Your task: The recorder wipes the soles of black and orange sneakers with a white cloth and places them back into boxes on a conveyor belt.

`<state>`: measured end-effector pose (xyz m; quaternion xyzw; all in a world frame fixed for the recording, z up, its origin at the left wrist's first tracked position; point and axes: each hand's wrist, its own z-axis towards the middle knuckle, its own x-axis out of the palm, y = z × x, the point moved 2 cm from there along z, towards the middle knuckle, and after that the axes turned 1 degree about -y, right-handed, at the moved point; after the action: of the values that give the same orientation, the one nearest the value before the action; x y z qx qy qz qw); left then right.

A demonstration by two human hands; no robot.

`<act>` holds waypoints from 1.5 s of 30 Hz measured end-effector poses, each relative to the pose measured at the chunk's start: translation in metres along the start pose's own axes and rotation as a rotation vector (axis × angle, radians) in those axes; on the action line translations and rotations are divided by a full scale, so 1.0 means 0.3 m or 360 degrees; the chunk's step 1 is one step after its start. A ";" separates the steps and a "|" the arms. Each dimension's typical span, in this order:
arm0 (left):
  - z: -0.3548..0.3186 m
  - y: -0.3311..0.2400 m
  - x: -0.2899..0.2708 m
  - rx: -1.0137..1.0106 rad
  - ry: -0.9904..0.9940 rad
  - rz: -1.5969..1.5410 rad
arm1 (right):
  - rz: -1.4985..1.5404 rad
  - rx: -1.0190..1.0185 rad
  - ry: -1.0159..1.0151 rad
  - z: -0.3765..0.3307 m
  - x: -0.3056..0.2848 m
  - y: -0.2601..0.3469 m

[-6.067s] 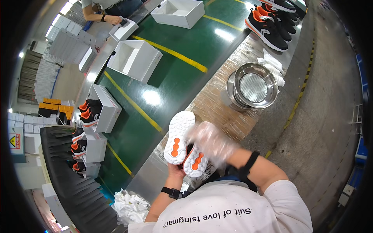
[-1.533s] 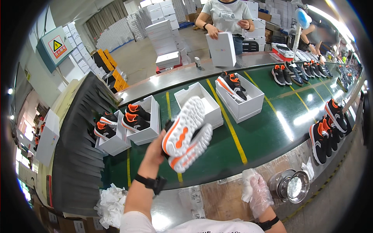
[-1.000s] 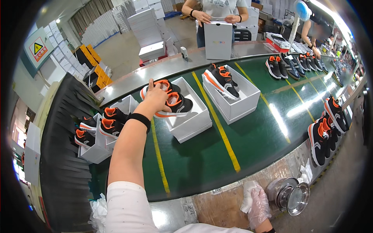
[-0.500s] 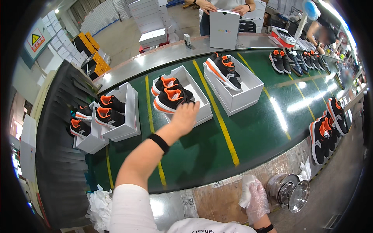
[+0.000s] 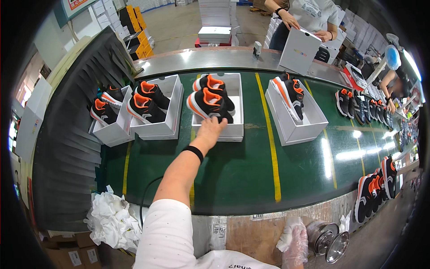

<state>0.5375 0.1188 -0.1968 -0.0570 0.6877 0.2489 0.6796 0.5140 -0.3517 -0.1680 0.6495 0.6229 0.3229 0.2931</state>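
My left hand reaches over the green belt to an open white shoebox. Its fingers close round the toe of the nearer black-and-orange sneaker; a second sneaker lies behind it, and both rest tilted in the box. Where the fingertips meet the toe is partly hidden. Low in the picture, beside the belt, my right hand wears a clear plastic glove and is closed on a white crumpled wad, perhaps cloth or paper.
Two shoeboxes with sneakers stand left, by black strip curtains; another shoebox stands right. Metal dishes and white paper lie near me. Across the belt a co-worker holds a shoebox. More sneakers line the right.
The shoebox under my left hand has turned straighter and moved left, closer to its neighbour. The view has shifted. The co-worker's shoebox is now tilted.
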 end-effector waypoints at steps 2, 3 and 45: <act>-0.018 0.071 0.013 0.0002 -0.0057 -0.0023 | -0.0002 -0.0006 0.0071 -0.001 0.015 0.003; -0.024 0.096 0.016 0.0005 -0.0078 -0.0051 | 0.0001 -0.0010 0.0136 -0.003 0.028 0.007; 0.343 -0.576 -0.439 0.0989 -0.0154 -0.1084 | 0.0337 0.0331 0.0406 0.217 -0.094 -0.092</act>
<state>0.7119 -0.0226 -0.1108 -0.0616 0.6394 -0.2040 0.7387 0.5476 -0.3770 -0.2316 0.6920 0.6132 0.3654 0.1075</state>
